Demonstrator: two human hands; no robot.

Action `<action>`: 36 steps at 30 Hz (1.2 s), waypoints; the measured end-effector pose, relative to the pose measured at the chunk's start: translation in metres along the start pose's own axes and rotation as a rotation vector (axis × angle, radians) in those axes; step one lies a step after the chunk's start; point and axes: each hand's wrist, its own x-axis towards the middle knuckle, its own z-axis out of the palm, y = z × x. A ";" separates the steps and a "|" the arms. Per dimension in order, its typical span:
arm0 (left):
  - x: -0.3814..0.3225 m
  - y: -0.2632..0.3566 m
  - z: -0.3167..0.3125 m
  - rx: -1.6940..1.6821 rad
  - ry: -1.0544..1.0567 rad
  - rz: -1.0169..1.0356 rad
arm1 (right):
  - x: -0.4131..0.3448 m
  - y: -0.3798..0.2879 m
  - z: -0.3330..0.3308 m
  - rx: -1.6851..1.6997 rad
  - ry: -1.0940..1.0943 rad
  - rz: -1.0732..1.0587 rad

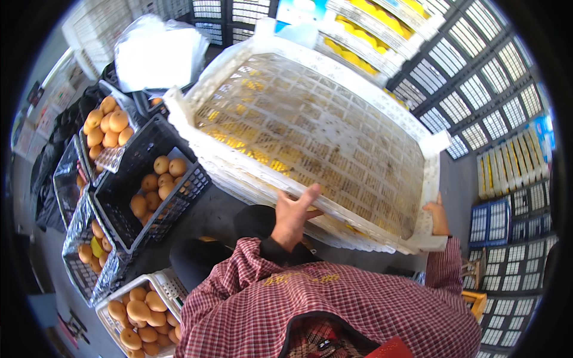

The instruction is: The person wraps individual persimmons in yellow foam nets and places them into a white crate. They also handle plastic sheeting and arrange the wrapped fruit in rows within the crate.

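A large white plastic crate (pixel 313 129), shallow and with a slatted bottom, lies tilted in front of me on top of more white crates. Yellow things show through its slats. My left hand (pixel 291 217) is on the crate's near edge, thumb over the rim and fingers mostly out of sight. At the right end, near the corner, my right hand (pixel 438 215) grips the rim. To the left of the crates, a black plastic crate (pixel 105 197) holds several round orange-brown fruits (pixel 165 179).
More such fruits fill a white basket (pixel 165 286) at lower left and foil-lined crates (pixel 71 255) at left. White sheets in plastic (pixel 154 56) lie behind. Tall stacks of black crates (pixel 465 67) stand at right; trays of yellow-wrapped fruit (pixel 371 31) rise at the back.
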 end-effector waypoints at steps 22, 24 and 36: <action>0.025 0.001 -0.016 0.280 -0.080 0.040 | 0.033 0.008 0.040 0.106 0.189 0.066; 0.048 0.002 -0.043 0.270 -0.124 0.010 | 0.041 0.012 0.059 0.089 0.200 0.015; 0.049 -0.005 -0.033 0.214 -0.123 0.022 | -0.021 -0.226 0.178 -1.152 -0.191 -0.816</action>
